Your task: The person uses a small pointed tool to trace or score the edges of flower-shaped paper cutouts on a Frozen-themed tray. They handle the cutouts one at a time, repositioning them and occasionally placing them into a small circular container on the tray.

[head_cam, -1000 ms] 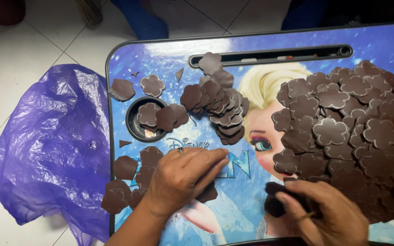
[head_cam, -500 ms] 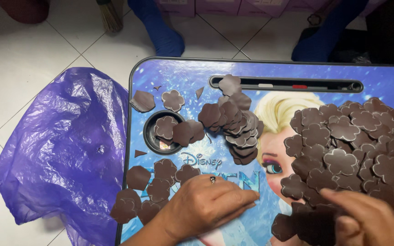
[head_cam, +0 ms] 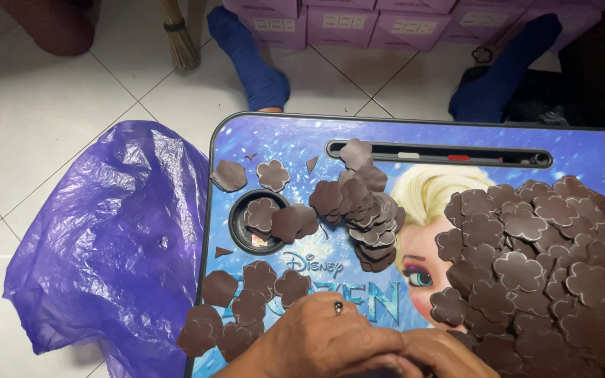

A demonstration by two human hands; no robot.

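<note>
Hands: my left hand [head_cam: 323, 339] lay curled over my right hand [head_cam: 442, 357] at the lap table's [head_cam: 456, 133] near edge, perhaps separating a piece; cannot tell what either gripped | Pieces: brown flower cutouts [head_cam: 526, 273] heaped right, sorted row [head_cam: 365, 210] centre, few by cup hole [head_cam: 260, 220] | purple bag [head_cam: 106, 245] left, within reach.

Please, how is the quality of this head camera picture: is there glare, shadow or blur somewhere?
Head view: light is even and soft; the purple plastic bag shows small glossy highlights, the white floor tiles a mild sheen. The brown flower-shaped pieces are sharp, with pale edges catching light. The top right corner is dark. The left hand and right hand are cut by the bottom edge, slightly soft.
</note>
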